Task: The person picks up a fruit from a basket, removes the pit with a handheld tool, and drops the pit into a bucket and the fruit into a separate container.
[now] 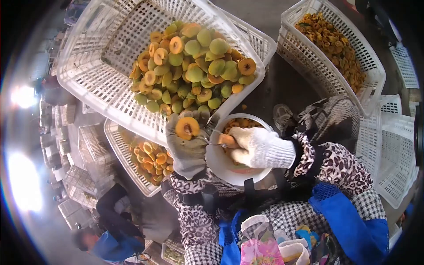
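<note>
My left hand (pixel 187 145), in a grey glove, holds a halved fruit (pixel 187 128) with its orange cut face and dark centre turned up. My right hand (pixel 260 148), in a white knitted glove, is closed round the wooden handle (pixel 228 141) of a small tool, whose thin metal end points at the halved fruit. Under my right hand stands a white bucket (pixel 213 161) with orange pieces (pixel 243 123) inside. Just beyond my left hand, a large white crate (pixel 106 104) holds many green and orange halved fruits (pixel 194 66).
A lower crate (pixel 115 143) at the left holds cut orange halves (pixel 152 159). Another crate (pixel 304 46) at the upper right holds small orange pieces (pixel 331 39). White crates (pixel 388 150) stand at the right. A person in blue (pixel 112 243) is at the lower left.
</note>
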The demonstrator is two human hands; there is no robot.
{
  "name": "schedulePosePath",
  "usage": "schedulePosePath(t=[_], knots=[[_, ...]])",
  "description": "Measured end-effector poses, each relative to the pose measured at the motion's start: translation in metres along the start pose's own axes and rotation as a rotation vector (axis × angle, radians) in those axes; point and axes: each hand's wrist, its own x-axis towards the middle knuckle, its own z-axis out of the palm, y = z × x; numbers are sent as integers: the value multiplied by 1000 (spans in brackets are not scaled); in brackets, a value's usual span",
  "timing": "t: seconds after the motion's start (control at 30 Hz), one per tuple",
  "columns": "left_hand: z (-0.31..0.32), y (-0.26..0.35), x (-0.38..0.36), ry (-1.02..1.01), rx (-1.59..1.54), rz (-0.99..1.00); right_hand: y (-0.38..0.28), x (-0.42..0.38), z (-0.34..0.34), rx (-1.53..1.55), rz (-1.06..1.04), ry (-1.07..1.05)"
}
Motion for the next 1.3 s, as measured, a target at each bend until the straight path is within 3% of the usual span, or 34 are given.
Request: schedulePosePath(t=[0.07,0.1,0.2,0.23,0.33,0.37,0.47,0.53,0.57,0.63,0.73,0.83,0.97,1.03,1.07,1.13,1.2,1.27,1.3], knots=[[4,-5,-3,121,-5,77,-7,9,12,-7,-36,61],[-7,-4,-1,-19,-27,43,-11,14,16,-56,-21,84],[-9,-10,-9,-46,180,161,-23,22,19,-146,-26,91],[-8,-9,-10,-42,51,109,-26,23,21,-208,-3,95],[-12,-6,-15,-107,42,60,-25,26,29,-306,-19,110],[-17,-8,-13,-105,37,63,-26,26,33,-372,-39,209],[-32,-13,-13,130,459,331,-25,28,37,-459,-93,313],[-30,-6,-21,-40,815,433,-22,31,38,-479,-128,319],[-29,-3,-21,-36,814,432,-20,32,39,-403,-89,212],[-24,2,-20,71,359,102,-15,31,42,-327,-49,105],[-8,5,-28,72,340,59,-13,26,41,-146,-113,43],[-6,1,-27,145,343,50,-36,24,18,72,158,-224],[-7,-8,-23,90,485,201,-21,22,33,-37,31,-58],[-10,-8,-19,145,391,28,-15,26,27,313,110,-277],[-10,-5,-18,207,297,-112,-18,24,16,733,101,-469],[-34,-11,-9,31,445,15,0,28,28,949,329,-640],[-32,-5,-16,20,383,-20,-14,19,34,867,306,-539],[-43,-2,-18,-43,374,-34,-34,17,51,633,-6,-360],[-45,0,-21,-39,433,-30,-48,14,40,533,306,-476]])
